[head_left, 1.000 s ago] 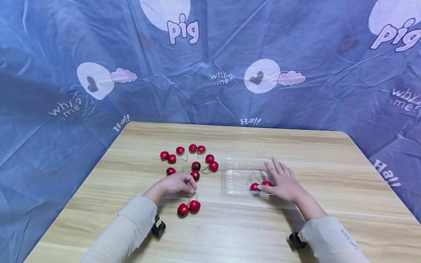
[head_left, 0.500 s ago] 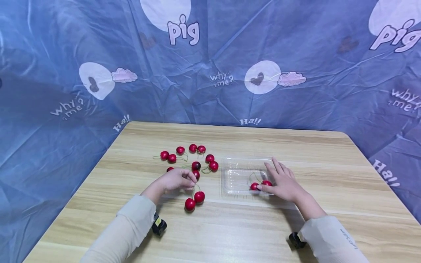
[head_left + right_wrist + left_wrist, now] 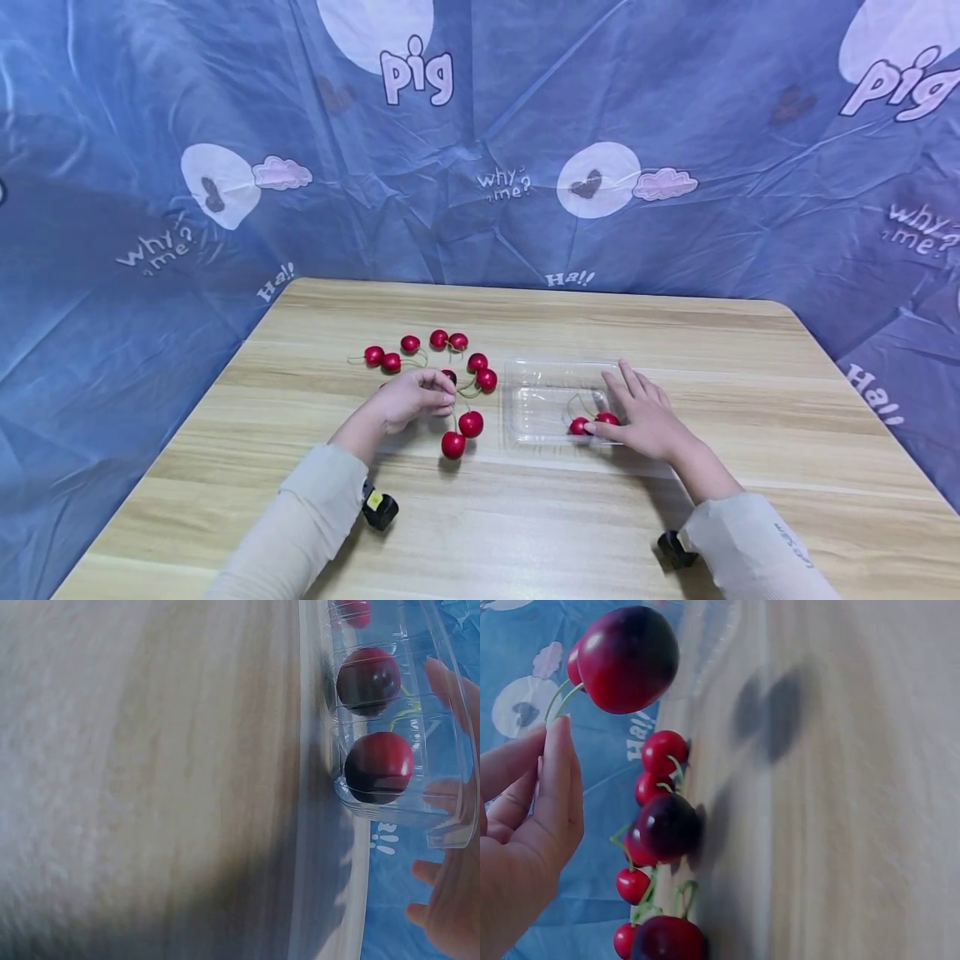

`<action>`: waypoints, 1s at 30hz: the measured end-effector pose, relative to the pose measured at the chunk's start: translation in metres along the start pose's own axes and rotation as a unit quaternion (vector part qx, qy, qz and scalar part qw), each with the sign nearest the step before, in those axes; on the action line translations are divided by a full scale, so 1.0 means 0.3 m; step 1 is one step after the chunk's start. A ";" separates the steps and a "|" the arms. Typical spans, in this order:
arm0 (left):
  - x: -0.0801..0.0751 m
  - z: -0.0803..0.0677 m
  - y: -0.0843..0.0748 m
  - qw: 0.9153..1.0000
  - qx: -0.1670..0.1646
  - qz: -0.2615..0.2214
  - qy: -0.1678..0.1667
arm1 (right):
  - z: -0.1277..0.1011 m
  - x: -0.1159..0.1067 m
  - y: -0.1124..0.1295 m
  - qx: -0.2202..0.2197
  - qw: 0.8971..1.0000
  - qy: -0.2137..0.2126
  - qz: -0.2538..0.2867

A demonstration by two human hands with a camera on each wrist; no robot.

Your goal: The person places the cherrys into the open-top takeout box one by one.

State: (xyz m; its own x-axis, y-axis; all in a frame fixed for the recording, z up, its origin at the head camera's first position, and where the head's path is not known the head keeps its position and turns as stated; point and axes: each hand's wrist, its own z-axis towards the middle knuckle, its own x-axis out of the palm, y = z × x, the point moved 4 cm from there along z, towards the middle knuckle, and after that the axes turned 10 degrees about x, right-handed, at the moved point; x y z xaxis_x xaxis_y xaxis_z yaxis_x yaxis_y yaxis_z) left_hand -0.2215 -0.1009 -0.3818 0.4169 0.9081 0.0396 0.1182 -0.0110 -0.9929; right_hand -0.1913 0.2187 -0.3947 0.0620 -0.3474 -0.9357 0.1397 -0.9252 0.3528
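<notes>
My left hand (image 3: 412, 398) pinches the thin green stems of two red cherries (image 3: 453, 445) between thumb and fingertips. Both fruits hang over the table, their shadows below them in the left wrist view, left of a clear plastic box (image 3: 525, 435). At the box's right end, my right hand (image 3: 648, 421) rests with fingers spread and fairly straight, the thumb over the near rim. Inside the box, near that thumb, lie two cherries (image 3: 380, 766) with stems. Loose cherries (image 3: 486, 381) lie behind the left hand, which covers some of them.
A wood-grain table (image 3: 525, 525) carries everything. More cherries (image 3: 382, 358) are scattered at the back left, some with stems crossing. A blue printed cloth (image 3: 480, 225) hangs behind the table. Black wrist devices (image 3: 380, 508) sit under both cuffs.
My left hand has moved right and slightly away from me, carrying the two cherries closer to the box's left side. The right hand and the box have stayed in place.
</notes>
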 end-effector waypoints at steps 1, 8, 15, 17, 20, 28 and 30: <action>0.001 0.003 -0.004 1.000 0.003 -0.010 -0.004 | 0.000 0.001 0.000 0.000 1.000 0.000 0.000; 0.023 0.021 -0.028 0.997 0.029 -0.061 -0.022 | -0.001 0.004 0.002 0.001 1.000 -0.002 0.003; 0.054 0.040 -0.038 0.994 0.042 -0.089 -0.051 | -0.001 0.008 0.003 0.002 1.000 0.000 0.001; 0.062 0.049 -0.038 0.992 0.042 -0.098 -0.061 | 0.001 0.009 0.004 0.002 1.000 -0.001 -0.001; 0.074 0.062 -0.041 0.989 0.048 -0.118 -0.069 | 0.002 0.009 0.004 0.002 1.000 -0.003 -0.002; 0.114 0.091 -0.050 0.983 0.072 -0.151 -0.069 | 0.008 0.011 0.003 -0.002 1.000 -0.010 -0.001; 0.121 0.100 -0.049 0.983 0.075 -0.154 -0.072 | 0.011 0.013 0.002 -0.003 1.000 -0.011 -0.001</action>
State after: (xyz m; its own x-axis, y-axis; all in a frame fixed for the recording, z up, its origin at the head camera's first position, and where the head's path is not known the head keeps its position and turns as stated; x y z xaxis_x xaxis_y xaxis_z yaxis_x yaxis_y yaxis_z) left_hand -0.2351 -0.0551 -0.3691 0.2488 0.9084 0.3360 0.0802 0.3264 -0.9418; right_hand -0.1941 0.2164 -0.3983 0.0393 -0.3489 -0.9363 0.1460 -0.9250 0.3508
